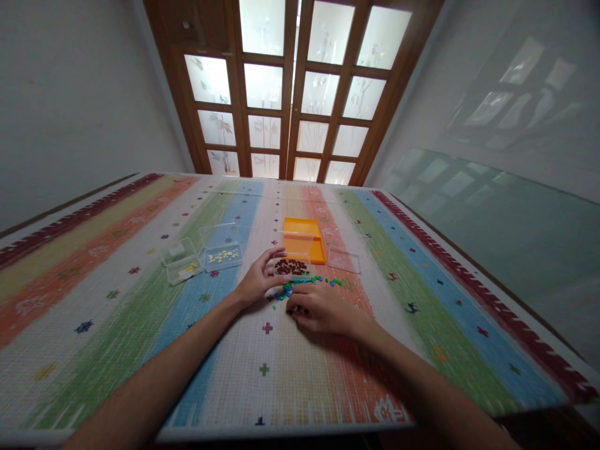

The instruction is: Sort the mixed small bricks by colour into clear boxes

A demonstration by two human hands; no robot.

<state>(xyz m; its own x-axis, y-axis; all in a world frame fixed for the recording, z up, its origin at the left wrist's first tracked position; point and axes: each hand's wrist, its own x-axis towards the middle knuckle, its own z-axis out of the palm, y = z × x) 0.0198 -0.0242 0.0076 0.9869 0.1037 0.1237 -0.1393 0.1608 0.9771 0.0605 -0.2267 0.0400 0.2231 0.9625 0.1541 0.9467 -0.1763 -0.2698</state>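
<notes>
My left hand (259,279) curls around the left side of a small clear plastic box (307,257), thumb at its front and fingers behind. Small dark brown pieces (290,267) lie inside it, and its clear lid stands raised at the back. Just in front of the box is a loose pile of small blue and green pieces (284,291). Over the near edge of that pile, my right hand (323,307) is closed with its fingertips down on the cloth. Some brown bits show by its fingers; what it pinches is hidden.
Behind the box sits an orange divided tray (301,225). To the left stand two open clear boxes, one with pale pieces (224,256), the other with yellow and white pieces (185,272). A clear lid or shallow box (344,259) lies right. A striped cloth (225,375) covers the table.
</notes>
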